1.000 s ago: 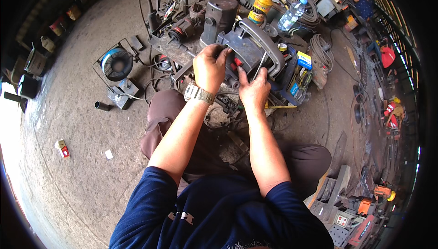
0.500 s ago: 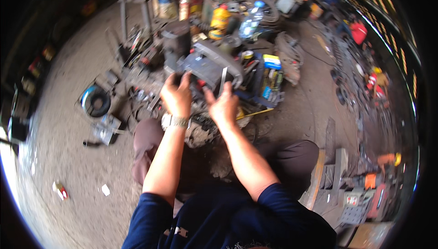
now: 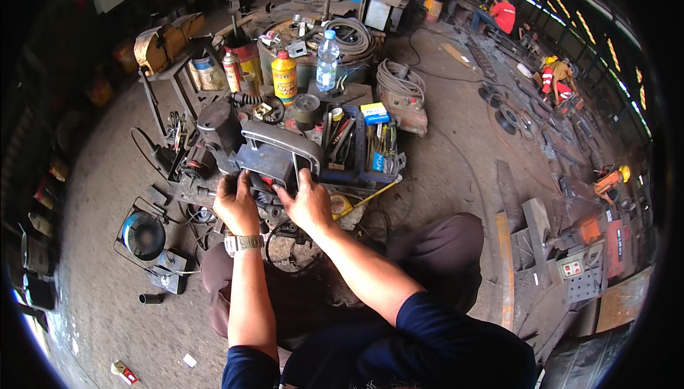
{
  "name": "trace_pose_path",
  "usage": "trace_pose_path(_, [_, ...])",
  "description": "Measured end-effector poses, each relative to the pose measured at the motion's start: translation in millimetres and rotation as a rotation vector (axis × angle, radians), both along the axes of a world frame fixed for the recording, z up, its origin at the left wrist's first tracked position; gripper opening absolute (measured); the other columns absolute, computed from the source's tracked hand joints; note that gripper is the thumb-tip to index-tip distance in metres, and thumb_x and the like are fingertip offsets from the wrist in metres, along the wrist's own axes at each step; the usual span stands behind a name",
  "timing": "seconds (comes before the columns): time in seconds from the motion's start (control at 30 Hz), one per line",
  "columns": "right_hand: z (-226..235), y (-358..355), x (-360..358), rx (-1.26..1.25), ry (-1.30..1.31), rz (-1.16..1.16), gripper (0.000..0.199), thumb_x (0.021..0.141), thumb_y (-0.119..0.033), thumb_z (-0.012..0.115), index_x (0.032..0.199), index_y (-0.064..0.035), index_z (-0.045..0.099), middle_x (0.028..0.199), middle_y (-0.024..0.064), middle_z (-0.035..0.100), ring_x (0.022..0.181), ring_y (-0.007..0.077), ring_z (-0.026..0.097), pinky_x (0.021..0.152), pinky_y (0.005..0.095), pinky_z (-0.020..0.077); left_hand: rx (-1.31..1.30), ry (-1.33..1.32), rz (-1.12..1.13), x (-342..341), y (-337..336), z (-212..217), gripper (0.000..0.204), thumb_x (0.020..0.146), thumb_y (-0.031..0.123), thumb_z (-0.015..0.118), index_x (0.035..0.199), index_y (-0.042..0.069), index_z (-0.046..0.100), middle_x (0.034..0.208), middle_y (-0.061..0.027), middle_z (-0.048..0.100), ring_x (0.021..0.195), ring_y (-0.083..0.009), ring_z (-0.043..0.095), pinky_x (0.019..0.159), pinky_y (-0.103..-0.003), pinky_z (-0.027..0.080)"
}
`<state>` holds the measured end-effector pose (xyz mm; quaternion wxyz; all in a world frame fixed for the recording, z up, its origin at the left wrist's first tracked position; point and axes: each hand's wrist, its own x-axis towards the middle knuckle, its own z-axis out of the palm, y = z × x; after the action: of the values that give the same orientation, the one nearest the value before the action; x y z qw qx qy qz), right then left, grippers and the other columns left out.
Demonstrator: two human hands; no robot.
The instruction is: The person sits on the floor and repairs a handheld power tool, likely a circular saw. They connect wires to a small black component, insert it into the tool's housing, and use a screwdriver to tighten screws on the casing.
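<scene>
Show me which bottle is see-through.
The clear bottle with the blue cap, standing right of the yellow bottle, which is opaque and has a red cap.

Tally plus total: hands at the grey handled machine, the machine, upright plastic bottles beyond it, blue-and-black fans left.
Hands: 2 (left hand, right hand)
Grey handled machine: 1
Upright plastic bottles: 2 (yellow bottle, clear bottle)
Blue-and-black fan: 1
Total: 6

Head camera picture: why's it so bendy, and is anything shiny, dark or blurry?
Head view: the wide lens curves straight edges near its black rim. Head view: light strips glow at upper right; the floor shines pale at lower left. Head view: the far left is dim. Head view: the left hand and right hand look fairly sharp.
</scene>
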<state>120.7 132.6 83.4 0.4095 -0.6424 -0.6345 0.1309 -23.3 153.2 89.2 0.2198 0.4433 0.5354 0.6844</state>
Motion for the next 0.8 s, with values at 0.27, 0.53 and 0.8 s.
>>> trace_pose_path(0.27, [3.4, -1.9, 1.0, -0.022, 0.003, -0.015, 0.050, 0.088, -0.035, 0.078, 0.106, -0.0003, 0.048, 0.071, 0.0277, 0.067, 0.070, 0.0480, 0.070, 0.061, 0.0541, 0.0567, -0.076, 0.041, 0.060, 10.4, -4.3, 9.6, 0.019, 0.096, 0.011, 0.072, 0.094, -0.008, 0.070, 0.082, -0.0086, 0.073, 0.071, -0.0103, 0.061, 0.069, -0.028, 0.052])
trace_pose_path(0.53, [-0.5, -3.0, 0.4, -0.001, 0.021, -0.006, 0.049, 0.088, -0.034, 0.078, 0.107, -0.0011, 0.047, 0.073, 0.0273, 0.067, 0.070, 0.0487, 0.069, 0.061, 0.0545, 0.0564, -0.183, -0.027, -0.001, 10.9, -6.8, 14.5, 0.020, 0.097, 0.012, 0.071, 0.099, -0.008, 0.070, 0.086, -0.0079, 0.074, 0.075, -0.0114, 0.061, 0.072, -0.028, 0.050])
trace_pose_path(0.8, [-0.4, -2.2, -0.6, -0.004, 0.008, -0.007, 0.049, 0.089, -0.035, 0.077, 0.108, -0.0010, 0.048, 0.072, 0.0281, 0.067, 0.069, 0.0490, 0.069, 0.060, 0.0550, 0.0558, -0.153, -0.648, -0.123, 17.4, -2.3, 13.0, 0.010, 0.096, 0.013, 0.072, 0.091, 0.006, 0.068, 0.068, 0.0026, 0.059, 0.053, -0.0049, 0.044, 0.048, -0.024, 0.034])
